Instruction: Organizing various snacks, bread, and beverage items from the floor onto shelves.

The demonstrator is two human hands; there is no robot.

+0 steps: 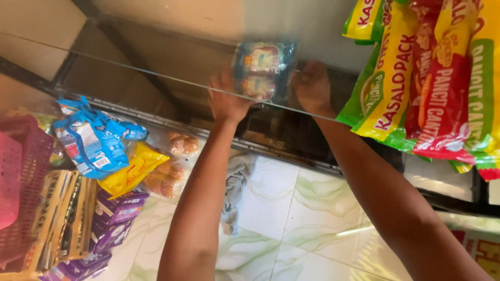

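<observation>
Both my hands reach forward through a glass shelf edge (pixel 156 78) and hold a clear-wrapped pack of small snack cakes (pixel 262 70). My left hand (pixel 225 99) grips the pack's left side, and my right hand (pixel 311 86) grips its right side. The pack sits upright between them, seen partly through the glass, above a dark metal shelf frame (pixel 291 151).
Hanging strips of green, yellow and red noodle packets (pixel 427 83) crowd the upper right. At the left lie a pink plastic basket (pixel 21 187), blue snack bags (pixel 94 140), a yellow packet (pixel 130 169), bagged bread rolls (pixel 172 171) and purple boxes (pixel 114 218). A grey cloth (pixel 237 187) lies on the tiled floor.
</observation>
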